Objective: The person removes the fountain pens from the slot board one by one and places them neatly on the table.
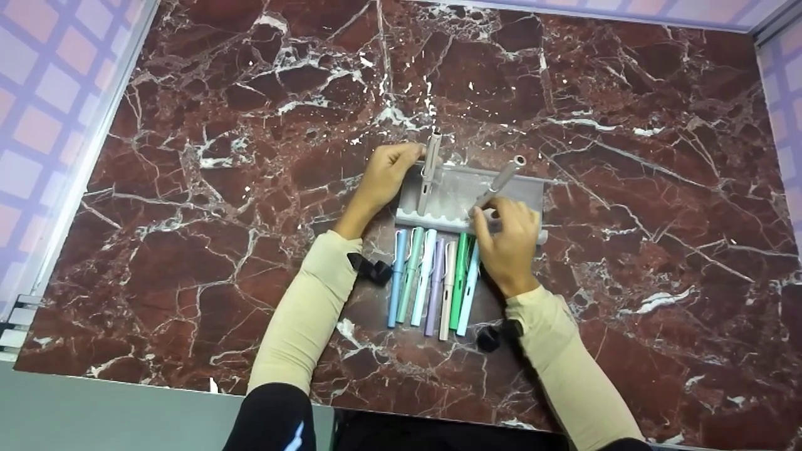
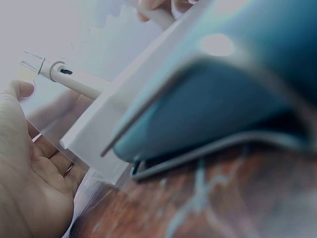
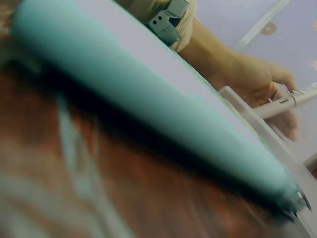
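Note:
My left hand [image 1: 390, 170] holds the upper left edge of a clear pen holder [image 1: 460, 185]. In the left wrist view its fingers [image 2: 57, 158] show behind the transparent panel, with the thumb at the front. Close to that thumb, a greyish-pink pen [image 1: 426, 181] stands in a left slot of the notched front strip. My right hand [image 1: 510, 241] pinches another greyish-pink pen [image 1: 501, 178] near its lower end, tilted to the right over the strip. The right wrist view shows the left hand [image 3: 242, 72] beside the standing pen [image 3: 282, 105].
Several capped pens lie side by side before the holder, among them a blue pen [image 1: 396, 279], a purple pen [image 1: 434, 288], a beige pen [image 1: 447, 291] and a light blue pen [image 1: 468, 291]. The dark red marbled table [image 1: 250, 156] extends all around.

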`<action>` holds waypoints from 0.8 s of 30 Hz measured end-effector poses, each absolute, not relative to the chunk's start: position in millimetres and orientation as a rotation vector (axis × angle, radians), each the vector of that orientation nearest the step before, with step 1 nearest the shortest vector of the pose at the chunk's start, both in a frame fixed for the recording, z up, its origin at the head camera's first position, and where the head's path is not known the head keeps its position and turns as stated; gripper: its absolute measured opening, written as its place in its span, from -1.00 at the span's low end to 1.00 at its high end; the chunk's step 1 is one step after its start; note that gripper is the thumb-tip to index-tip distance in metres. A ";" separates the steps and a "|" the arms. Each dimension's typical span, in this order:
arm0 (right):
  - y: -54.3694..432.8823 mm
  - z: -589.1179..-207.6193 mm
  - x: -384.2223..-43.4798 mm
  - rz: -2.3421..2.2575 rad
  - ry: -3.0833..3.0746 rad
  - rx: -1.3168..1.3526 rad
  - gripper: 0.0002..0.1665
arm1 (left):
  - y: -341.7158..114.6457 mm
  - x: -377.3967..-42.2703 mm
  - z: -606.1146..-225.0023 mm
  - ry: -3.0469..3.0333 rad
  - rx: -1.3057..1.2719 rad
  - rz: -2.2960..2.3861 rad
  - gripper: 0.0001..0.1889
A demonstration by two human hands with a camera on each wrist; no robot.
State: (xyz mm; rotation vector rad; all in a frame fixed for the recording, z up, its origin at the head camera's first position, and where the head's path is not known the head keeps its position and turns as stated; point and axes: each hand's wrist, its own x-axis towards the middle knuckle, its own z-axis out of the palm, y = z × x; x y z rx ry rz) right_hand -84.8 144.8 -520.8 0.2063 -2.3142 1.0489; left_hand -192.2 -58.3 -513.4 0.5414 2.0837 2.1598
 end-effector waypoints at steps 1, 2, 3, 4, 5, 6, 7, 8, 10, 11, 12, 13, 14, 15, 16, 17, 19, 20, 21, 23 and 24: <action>148.0 -520.7 -83.8 1.039 -2.318 0.202 -0.89 | -58.2 -192.1 -513.2 2.083 0.539 2.160 -0.66; 151.2 -520.8 -82.7 1.028 -2.323 0.199 -0.88 | -58.1 -192.0 -513.0 2.085 0.536 2.159 -0.66; 154.5 -520.9 -81.5 1.019 -2.327 0.195 -0.88 | -58.1 -192.0 -513.0 2.087 0.534 2.156 -0.67; 157.5 -521.1 -80.3 1.016 -2.329 0.188 -0.88 | -58.1 -191.9 -512.8 2.093 0.533 2.152 -0.67; 160.5 -521.1 -78.8 1.011 -2.332 0.178 -0.88 | -58.1 -191.7 -512.6 2.086 0.533 2.154 -0.67; 163.6 -521.3 -77.4 1.005 -2.338 0.171 -0.89 | -58.2 -191.6 -512.8 2.081 0.533 2.155 -0.68; 166.8 -521.4 -75.8 0.998 -2.345 0.161 -0.89 | -58.3 -191.4 -512.6 2.072 0.532 2.159 -0.68; 169.9 -521.5 -74.4 1.000 -2.347 0.148 -0.89 | -58.3 -191.4 -512.7 2.067 0.534 2.161 -0.68; 176.1 -521.8 -72.1 1.008 -2.349 0.117 -0.91 | -58.6 -191.3 -512.7 2.062 0.537 2.165 -0.68; 179.2 -521.7 -71.1 1.006 -2.349 0.105 -0.90 | -58.5 -191.3 -512.6 2.051 0.536 2.170 -0.68; 182.5 -521.5 -70.3 1.006 -2.348 0.096 -0.90 | -58.7 -191.4 -512.6 2.058 0.539 2.169 -0.68; 185.8 -521.5 -69.6 1.004 -2.345 0.084 -0.90 | -58.9 -191.2 -512.3 2.067 0.538 2.166 -0.68; 189.2 -521.5 -68.9 1.000 -2.341 0.071 -0.89 | -58.9 -191.4 -512.3 2.078 0.538 2.161 -0.68; 192.6 -521.4 -68.1 0.995 -2.341 0.058 -0.88 | -59.0 -191.3 -512.0 2.084 0.537 2.159 -0.68; 196.0 -521.1 -67.2 0.990 -2.340 0.045 -0.87 | -59.0 -191.3 -511.9 2.083 0.538 2.161 -0.68; 199.5 -520.8 -66.2 0.985 -2.340 0.033 -0.86 | -58.9 -191.2 -511.5 2.082 0.536 2.162 -0.68; 206.9 -520.5 -64.0 0.971 -2.350 0.003 -0.83 | -59.0 -191.2 -511.7 2.092 0.536 2.160 -0.68; 210.6 -520.3 -62.8 0.962 -2.355 -0.008 -0.82 | -58.9 -191.3 -511.9 2.093 0.536 2.160 -0.68; 214.3 -520.1 -61.5 0.962 -2.358 -0.024 -0.81 | -58.9 -191.3 -511.9 2.094 0.536 2.158 -0.68; 222.1 -520.2 -59.1 0.957 -2.360 -0.056 -0.81 | -58.6 -191.4 -512.0 2.095 0.529 2.151 -0.68; 225.8 -520.2 -57.8 0.951 -2.358 -0.076 -0.80 | -58.4 -191.5 -511.8 2.099 0.526 2.146 -0.67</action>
